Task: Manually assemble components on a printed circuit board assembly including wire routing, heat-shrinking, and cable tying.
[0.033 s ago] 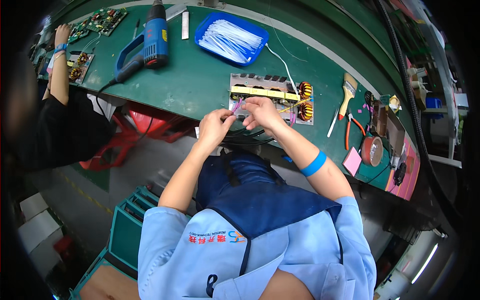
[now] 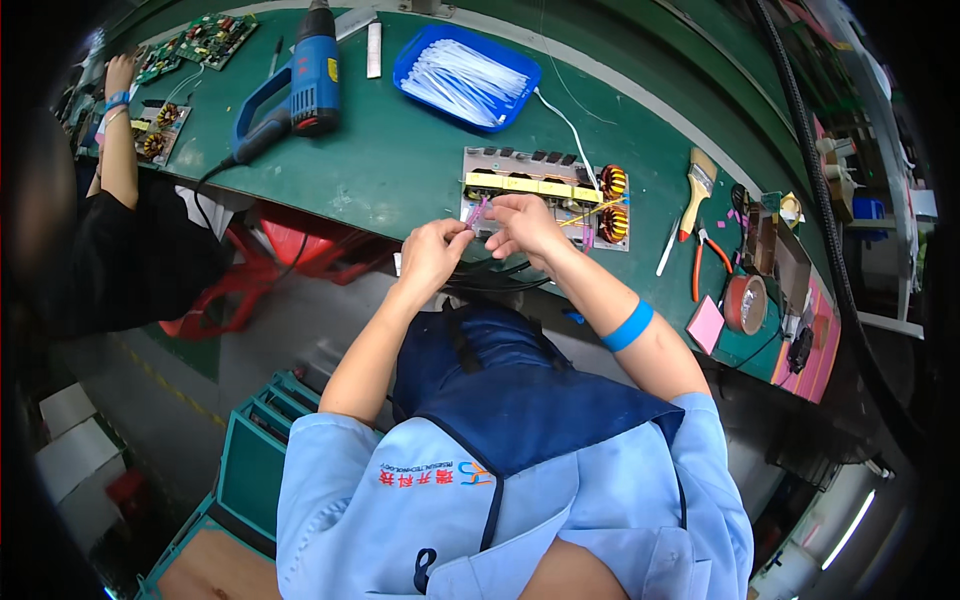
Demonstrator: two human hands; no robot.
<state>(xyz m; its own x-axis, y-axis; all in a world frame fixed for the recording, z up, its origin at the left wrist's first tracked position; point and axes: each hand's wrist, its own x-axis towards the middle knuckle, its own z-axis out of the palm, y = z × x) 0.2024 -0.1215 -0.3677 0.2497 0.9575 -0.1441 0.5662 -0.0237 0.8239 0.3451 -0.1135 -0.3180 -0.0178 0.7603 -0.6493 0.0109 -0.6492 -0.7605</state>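
Observation:
In front of me a circuit board (image 2: 548, 163) lies near the table's front edge, with a yellow-wrapped row of parts (image 2: 530, 185) and two copper-wound ring coils (image 2: 614, 222) at its right end. A short purple wire (image 2: 476, 212) rises at its left front. My left hand (image 2: 432, 252) pinches the lower end of that wire between thumb and forefinger. Over the board's front edge, my right hand (image 2: 522, 226) has bent fingers closed at the wire's upper part; the exact contact is partly hidden. Black cables (image 2: 490, 275) hang below both hands.
Behind the board sits a blue tray (image 2: 400, 75) of white cable ties. A heat gun (image 2: 315, 80) stands to the left. At right lie a brush (image 2: 700, 185), orange-handled pliers (image 2: 698, 268), a tape roll (image 2: 745, 304) and a pink pad (image 2: 705, 323). A co-worker's hand (image 2: 119, 75) is at far left.
The whole view has shifted very slightly. Both hands stay at the purple wire, with barely any finger movement.

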